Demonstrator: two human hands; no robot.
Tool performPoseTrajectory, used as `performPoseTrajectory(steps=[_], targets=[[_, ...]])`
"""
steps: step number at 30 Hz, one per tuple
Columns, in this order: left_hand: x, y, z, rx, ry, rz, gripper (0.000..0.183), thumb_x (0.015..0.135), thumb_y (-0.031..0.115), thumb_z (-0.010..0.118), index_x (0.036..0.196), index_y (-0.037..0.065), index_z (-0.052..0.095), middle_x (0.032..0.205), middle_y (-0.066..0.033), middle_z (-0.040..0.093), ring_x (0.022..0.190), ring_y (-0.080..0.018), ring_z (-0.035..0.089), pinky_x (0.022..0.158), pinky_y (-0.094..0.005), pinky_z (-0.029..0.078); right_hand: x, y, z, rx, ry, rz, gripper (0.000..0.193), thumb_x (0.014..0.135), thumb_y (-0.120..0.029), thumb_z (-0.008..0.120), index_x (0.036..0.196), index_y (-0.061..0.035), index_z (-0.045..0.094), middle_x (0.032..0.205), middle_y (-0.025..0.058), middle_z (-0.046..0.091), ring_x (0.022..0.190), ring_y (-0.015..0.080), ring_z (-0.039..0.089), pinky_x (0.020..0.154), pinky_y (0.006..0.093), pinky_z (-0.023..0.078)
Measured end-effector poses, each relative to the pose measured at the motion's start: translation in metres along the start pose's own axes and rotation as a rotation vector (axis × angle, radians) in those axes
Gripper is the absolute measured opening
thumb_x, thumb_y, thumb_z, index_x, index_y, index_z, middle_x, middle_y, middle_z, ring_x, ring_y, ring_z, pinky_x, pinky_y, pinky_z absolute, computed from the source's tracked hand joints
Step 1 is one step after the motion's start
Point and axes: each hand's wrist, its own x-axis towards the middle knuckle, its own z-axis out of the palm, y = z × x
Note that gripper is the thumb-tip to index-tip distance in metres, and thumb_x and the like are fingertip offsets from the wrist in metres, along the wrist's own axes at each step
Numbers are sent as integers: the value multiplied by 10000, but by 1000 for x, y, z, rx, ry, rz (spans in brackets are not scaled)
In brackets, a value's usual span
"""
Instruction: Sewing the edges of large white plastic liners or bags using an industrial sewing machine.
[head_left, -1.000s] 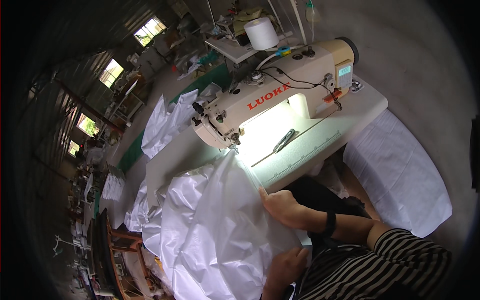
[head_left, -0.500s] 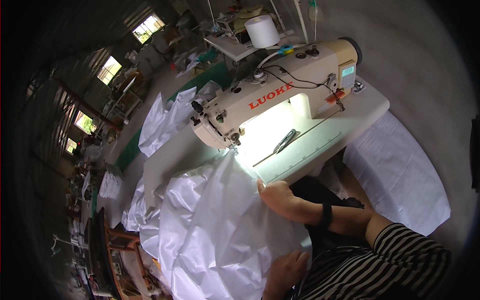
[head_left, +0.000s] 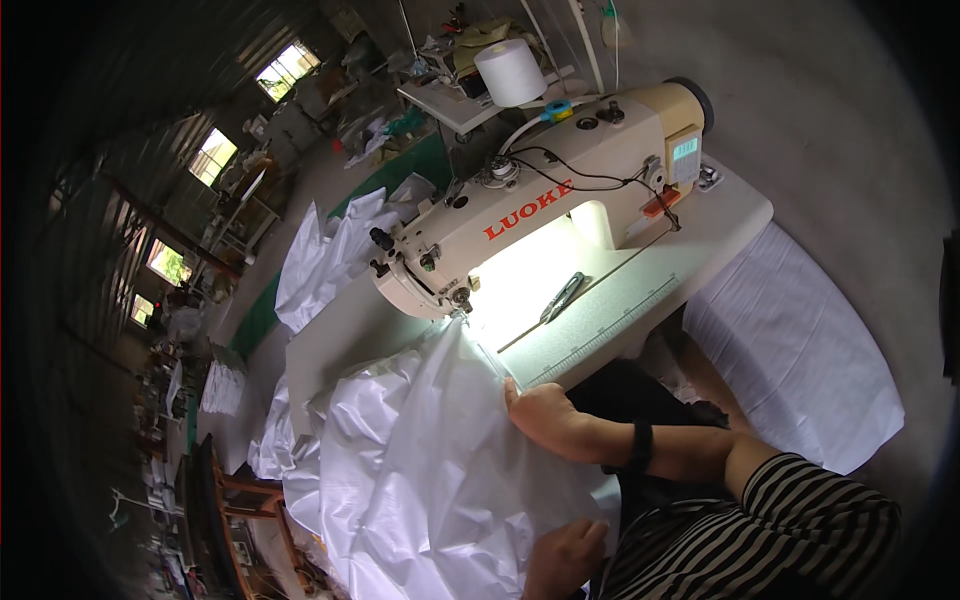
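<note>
White shiny fabric (head_left: 430, 460) spreads in loose folds from under the needle of a cream sewing machine (head_left: 560, 190) down over my lap. My right hand (head_left: 540, 412) pinches the fabric's edge at the front of the machine table, its fingertips pressed together. Lower down, my left hand (head_left: 567, 558) rests closed on the same fabric, gripping a fold close to my body; its fingertips are partly hidden. A pair of thread snips (head_left: 562, 298) lies on the lit machine bed, right of the needle.
A white thread cone (head_left: 510, 73) stands behind the machine. White cloth (head_left: 800, 340) hangs at the right of the table, and more white fabric (head_left: 325, 255) lies beyond the machine head. A wooden stool-like frame (head_left: 260, 500) stands at lower left.
The whole view has shifted slightly, with the machine now a little lower and farther left. Both hands keep their hold on the fabric.
</note>
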Motion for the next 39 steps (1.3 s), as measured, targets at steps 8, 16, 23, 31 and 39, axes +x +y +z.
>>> performPoseTrajectory(steps=[8,16,23,31,39], targets=[[-1,-2,6,-26,-42,-32,93,771,15,586,796,84,528,693,-101,504,624,-318,557,541,-430,451,34,47,5,548,-34,-168,179,844,-191,595,849,-16,634,806,162,704,747,345,699,642,435,546],[-2,-2,5,-66,-23,-29,90,768,13,584,812,77,539,696,-109,511,632,-320,568,548,-429,462,60,74,-24,437,103,-117,308,919,-356,586,983,-65,662,712,121,675,657,323,681,552,424,522],[-3,-6,10,-45,-49,-43,93,752,37,600,773,87,524,698,-104,530,639,-317,582,548,-429,472,18,16,10,128,-184,-116,604,902,-220,585,1428,28,424,671,35,644,572,208,646,449,380,481],[3,-19,-8,105,73,-43,88,774,38,593,826,91,546,705,-113,542,627,-332,586,544,-437,475,35,-5,16,-93,-60,-37,581,860,-133,564,1404,39,458,551,-86,539,441,89,527,367,285,372],[19,-35,-7,177,66,-79,157,788,34,597,933,93,596,719,-126,565,631,-360,587,556,-451,488,50,-6,17,-79,-67,-50,692,783,-163,656,1390,90,443,542,-93,530,430,83,511,355,275,336]])
